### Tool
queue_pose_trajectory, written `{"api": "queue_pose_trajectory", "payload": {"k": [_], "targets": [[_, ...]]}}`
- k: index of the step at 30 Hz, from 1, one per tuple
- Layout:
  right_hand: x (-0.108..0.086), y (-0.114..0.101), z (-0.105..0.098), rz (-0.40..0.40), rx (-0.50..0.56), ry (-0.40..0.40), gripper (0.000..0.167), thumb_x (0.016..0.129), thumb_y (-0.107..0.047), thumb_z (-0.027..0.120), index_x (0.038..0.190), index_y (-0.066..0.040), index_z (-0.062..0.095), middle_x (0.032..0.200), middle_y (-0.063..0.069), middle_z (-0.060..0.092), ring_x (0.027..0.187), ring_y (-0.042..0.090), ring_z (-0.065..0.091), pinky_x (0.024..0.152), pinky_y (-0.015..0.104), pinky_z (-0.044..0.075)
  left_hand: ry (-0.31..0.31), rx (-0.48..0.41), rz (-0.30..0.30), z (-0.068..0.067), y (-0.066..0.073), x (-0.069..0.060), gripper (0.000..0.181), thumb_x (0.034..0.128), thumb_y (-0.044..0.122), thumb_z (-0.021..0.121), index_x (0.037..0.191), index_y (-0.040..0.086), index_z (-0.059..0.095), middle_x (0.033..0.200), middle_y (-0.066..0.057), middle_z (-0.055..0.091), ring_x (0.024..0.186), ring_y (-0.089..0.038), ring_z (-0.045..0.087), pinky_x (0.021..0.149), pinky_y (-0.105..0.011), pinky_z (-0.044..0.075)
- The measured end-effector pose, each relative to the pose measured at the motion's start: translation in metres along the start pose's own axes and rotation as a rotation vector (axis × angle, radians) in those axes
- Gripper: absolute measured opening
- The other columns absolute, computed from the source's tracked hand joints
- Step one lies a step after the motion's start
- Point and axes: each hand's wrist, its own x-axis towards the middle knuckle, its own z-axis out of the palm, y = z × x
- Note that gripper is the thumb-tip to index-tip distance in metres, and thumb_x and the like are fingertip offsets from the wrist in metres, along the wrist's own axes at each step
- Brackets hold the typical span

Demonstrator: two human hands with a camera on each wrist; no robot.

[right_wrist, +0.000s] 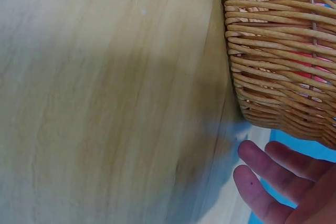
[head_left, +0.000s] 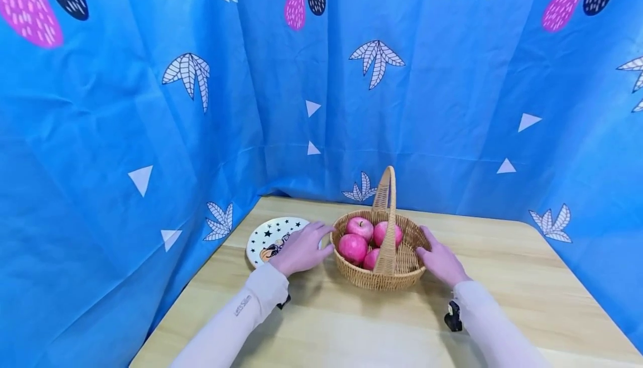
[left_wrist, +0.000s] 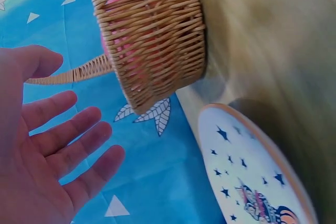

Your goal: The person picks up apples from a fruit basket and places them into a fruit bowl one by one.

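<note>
A round wicker basket (head_left: 377, 281) with a tall arched handle stands on the table, holding several pink-red apples (head_left: 353, 248) mostly in its left half. My left hand (head_left: 303, 248) is at the basket's left side, partly over the plate in the head view; the left wrist view shows its fingers (left_wrist: 79, 129) spread and apart from the wicker. At the basket's right side is my right hand (head_left: 444, 261), fingers (right_wrist: 273, 174) extended close to the wall; whether they touch it I cannot tell. Neither hand grips anything.
A white plate (head_left: 261, 237) with black stars and a printed figure lies left of the basket, partly hidden by the left hand. The light wooden table (head_left: 522, 278) reaches back to a blue patterned curtain (head_left: 442, 105) behind and at both sides.
</note>
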Motion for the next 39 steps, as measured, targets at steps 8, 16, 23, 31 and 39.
{"api": "queue_pose_trajectory", "payload": {"k": [8, 16, 23, 31, 39], "targets": [[0.003, 0.004, -0.001, 0.003, 0.035, -0.019, 0.075, 0.103, -0.043, 0.043, 0.163, -0.031, -0.001, 0.15, 0.036, 0.039, 0.13, 0.06, 0.044, 0.098, 0.075, 0.039, -0.042, -0.04, -0.017, -0.01, 0.006, 0.014, 0.051, 0.0979, 0.043, 0.059, 0.143, 0.018, 0.056, 0.146, -0.004, 0.055, 0.138, -0.026, 0.048, 0.111, -0.047, 0.043], [0.006, 0.006, -0.003, -0.015, 0.081, -0.008, 0.076, 0.103, -0.038, 0.046, 0.163, -0.026, 0.001, 0.152, 0.037, 0.035, 0.133, 0.061, 0.039, 0.105, 0.074, 0.032, -0.082, -0.082, -0.01, -0.011, 0.01, 0.03, 0.056, 0.0986, 0.046, 0.057, 0.148, 0.022, 0.05, 0.152, -0.006, 0.049, 0.141, -0.028, 0.045, 0.112, -0.052, 0.041], [0.004, 0.006, 0.0, -0.004, 0.109, -0.033, 0.078, 0.102, -0.039, 0.048, 0.163, -0.028, 0.0, 0.153, 0.036, 0.033, 0.135, 0.061, 0.037, 0.105, 0.075, 0.031, -0.104, -0.152, -0.044, -0.009, 0.01, 0.034, 0.059, 0.0971, 0.047, 0.06, 0.15, 0.026, 0.048, 0.155, -0.005, 0.047, 0.143, -0.028, 0.043, 0.114, -0.052, 0.038], [0.003, 0.003, -0.001, -0.011, 0.127, -0.029, 0.078, 0.102, -0.038, 0.048, 0.163, -0.029, 0.0, 0.153, 0.035, 0.034, 0.135, 0.06, 0.038, 0.106, 0.075, 0.031, -0.084, -0.203, -0.03, -0.003, 0.007, 0.046, 0.058, 0.0964, 0.049, 0.059, 0.15, 0.031, 0.046, 0.154, 0.0, 0.047, 0.141, -0.028, 0.046, 0.111, -0.054, 0.042], [0.003, 0.005, 0.001, -0.014, 0.119, -0.024, 0.078, 0.102, -0.037, 0.048, 0.163, -0.026, 0.001, 0.154, 0.035, 0.033, 0.135, 0.06, 0.038, 0.107, 0.074, 0.03, -0.089, -0.192, -0.037, 0.002, 0.011, 0.052, 0.059, 0.0964, 0.05, 0.058, 0.151, 0.029, 0.047, 0.154, -0.001, 0.046, 0.142, -0.027, 0.044, 0.11, -0.053, 0.042]]}}
